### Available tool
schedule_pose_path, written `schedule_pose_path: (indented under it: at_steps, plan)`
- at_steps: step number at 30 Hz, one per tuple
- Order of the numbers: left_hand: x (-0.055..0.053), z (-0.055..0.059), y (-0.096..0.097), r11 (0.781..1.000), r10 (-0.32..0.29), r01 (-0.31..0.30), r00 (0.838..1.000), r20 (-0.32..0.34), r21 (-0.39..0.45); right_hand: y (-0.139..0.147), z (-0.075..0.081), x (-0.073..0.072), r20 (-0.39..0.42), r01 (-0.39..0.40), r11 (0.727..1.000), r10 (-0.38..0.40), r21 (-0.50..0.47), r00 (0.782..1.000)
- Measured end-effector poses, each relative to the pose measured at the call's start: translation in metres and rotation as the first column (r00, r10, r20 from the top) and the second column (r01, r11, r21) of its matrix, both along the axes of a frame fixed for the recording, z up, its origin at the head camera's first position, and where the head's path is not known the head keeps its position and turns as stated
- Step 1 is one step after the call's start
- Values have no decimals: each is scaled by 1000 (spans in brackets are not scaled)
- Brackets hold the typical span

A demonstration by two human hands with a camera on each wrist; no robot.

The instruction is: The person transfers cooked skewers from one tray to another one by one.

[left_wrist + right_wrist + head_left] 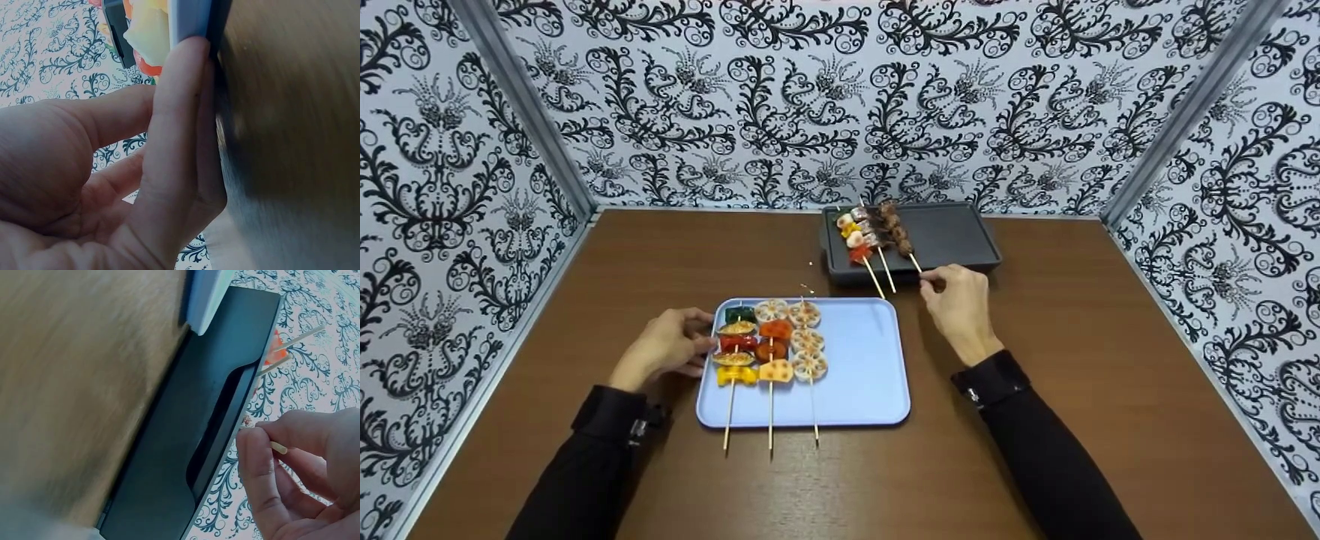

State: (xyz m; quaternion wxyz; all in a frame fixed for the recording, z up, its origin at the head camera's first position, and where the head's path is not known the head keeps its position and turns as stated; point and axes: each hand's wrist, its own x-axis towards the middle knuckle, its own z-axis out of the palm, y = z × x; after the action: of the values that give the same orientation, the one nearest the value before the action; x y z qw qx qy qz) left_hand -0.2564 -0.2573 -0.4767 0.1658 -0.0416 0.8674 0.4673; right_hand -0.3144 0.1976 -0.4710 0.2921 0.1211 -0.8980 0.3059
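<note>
My left hand (pixel 664 349) grips the left rim of a light blue tray (pixel 862 375), fingers at its edge in the left wrist view. On the tray lie three skewers: a mixed vegetable skewer (pixel 736 360), an orange-toned vegetable skewer (pixel 775 351) and a lotus root skewer (pixel 808 342). Behind it, my right hand (pixel 960 304) pinches the bare stick end of a brown meat skewer (pixel 894 229) between thumb and fingers; its meat is over a dark griddle (pixel 952 232). To its left are a colourful skewer (pixel 855 238) and a silver-and-dark skewer (pixel 871 231).
The brown wooden table (pixel 1072 375) carries the tray in front and the griddle near the back wall (pixel 772 112). Patterned walls enclose three sides. Stick ends overhang the front edges of tray and griddle. Tiny light crumbs (pixel 808 289) show just behind the tray.
</note>
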Motion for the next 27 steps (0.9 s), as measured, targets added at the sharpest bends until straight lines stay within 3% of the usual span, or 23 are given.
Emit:
schedule_pose_path:
  at_steps: [10,27]
  plan:
    - [0,0,0,1000,-1,1,1000,-6,-1,-1,10,4,203,95,995,-88,-23,975]
    - [0,-1,0,1000,-5,5,1000,-10,-5,4,10,3,354,110,993,-89,-39,931]
